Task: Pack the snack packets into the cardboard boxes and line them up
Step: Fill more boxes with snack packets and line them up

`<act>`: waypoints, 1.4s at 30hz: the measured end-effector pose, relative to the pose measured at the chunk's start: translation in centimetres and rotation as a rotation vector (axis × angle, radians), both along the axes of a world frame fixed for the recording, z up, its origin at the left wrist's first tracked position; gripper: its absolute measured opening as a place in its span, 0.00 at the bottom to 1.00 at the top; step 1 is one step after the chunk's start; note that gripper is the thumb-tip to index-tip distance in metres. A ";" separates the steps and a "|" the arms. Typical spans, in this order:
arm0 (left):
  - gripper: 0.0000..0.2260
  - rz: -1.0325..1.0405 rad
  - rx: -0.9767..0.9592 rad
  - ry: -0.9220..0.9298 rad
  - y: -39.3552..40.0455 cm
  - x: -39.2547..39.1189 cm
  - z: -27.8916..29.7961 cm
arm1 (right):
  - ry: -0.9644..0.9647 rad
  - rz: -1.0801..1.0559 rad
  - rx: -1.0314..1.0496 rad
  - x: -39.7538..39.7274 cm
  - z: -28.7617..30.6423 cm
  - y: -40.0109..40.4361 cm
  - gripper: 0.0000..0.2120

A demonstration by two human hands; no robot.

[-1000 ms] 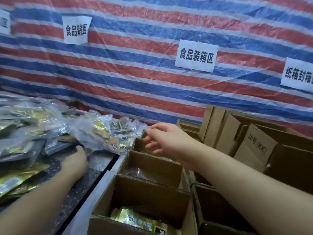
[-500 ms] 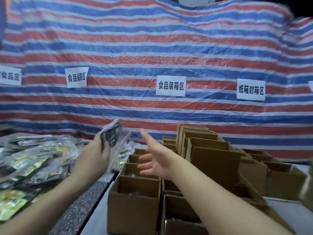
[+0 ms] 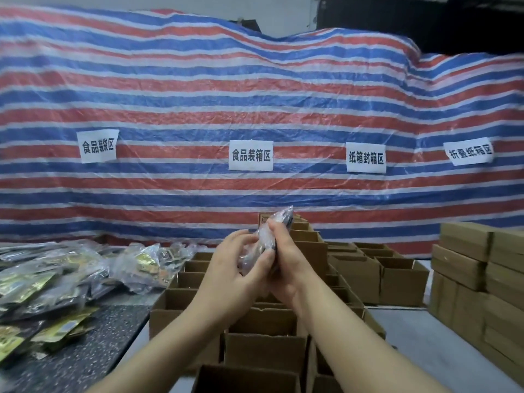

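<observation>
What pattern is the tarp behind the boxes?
Horizontal red, blue and white stripes on the tarp, clear in the head view.

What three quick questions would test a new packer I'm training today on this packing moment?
1. True or false: both hands grip one snack packet.
2. Where is the pile of loose packets: A) on the person's left, B) on their right, C) inside the boxes?
3. What state are the stacked boxes at far right in?

Key: 1. True: left hand and right hand grip it above the open boxes. 2. A. 3. Closed.
</observation>
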State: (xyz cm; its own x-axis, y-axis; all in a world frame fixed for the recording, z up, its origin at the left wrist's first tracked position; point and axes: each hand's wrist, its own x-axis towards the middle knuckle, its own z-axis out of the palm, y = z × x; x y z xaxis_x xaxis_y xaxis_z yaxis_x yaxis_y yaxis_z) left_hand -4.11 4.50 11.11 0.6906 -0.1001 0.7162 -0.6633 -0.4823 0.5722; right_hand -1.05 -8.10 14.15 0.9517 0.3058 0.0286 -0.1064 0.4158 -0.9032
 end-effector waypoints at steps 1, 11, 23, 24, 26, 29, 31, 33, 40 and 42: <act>0.25 0.075 0.042 -0.031 -0.4 0.0 0.0 | -0.002 0.011 0.001 -0.3 -0.2 -0.6 0.30; 0.18 -0.081 0.257 0.031 -2.8 0.5 -1.4 | -0.077 0.099 -0.089 -2.1 -3.5 -4.6 0.31; 0.03 0.084 0.243 0.561 6.5 2.6 -10.3 | -0.291 -0.068 -0.222 -0.5 -6.4 -4.8 0.40; 0.03 0.072 0.259 0.627 6.9 2.7 -11.3 | -0.289 -0.052 -0.265 -0.6 -6.7 -4.5 0.39; 0.06 0.023 0.254 0.767 7.1 2.8 -13.2 | -0.273 -0.023 -0.324 -0.7 -7.4 -4.1 0.33; 0.12 0.017 0.098 0.902 6.6 2.7 -14.5 | -0.233 0.021 -0.355 -0.8 -8.5 -3.8 0.29; 0.14 0.023 0.048 0.927 6.4 2.7 -14.9 | -0.227 0.066 -0.442 -0.9 -9.3 -3.6 0.31; 0.15 0.029 0.026 0.918 6.3 2.6 -15.0 | -0.258 0.122 -0.574 -1.1 -10.3 -3.4 0.28; 0.15 0.042 -0.025 0.861 5.4 1.2 -14.7 | -0.303 0.364 -1.024 -2.6 -12.7 -4.1 0.13; 0.14 0.003 -0.080 0.877 4.8 0.6 -14.7 | -0.308 0.447 -1.161 -3.2 -12.6 -4.3 0.15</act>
State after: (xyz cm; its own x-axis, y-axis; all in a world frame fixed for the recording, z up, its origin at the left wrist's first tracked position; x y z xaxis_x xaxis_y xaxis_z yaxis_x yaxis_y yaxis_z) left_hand -3.52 9.25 -3.59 0.9953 -0.0700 -0.0673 0.0317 -0.4202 0.9069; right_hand -4.26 -12.40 1.59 0.7619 0.5892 -0.2689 0.2450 -0.6465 -0.7225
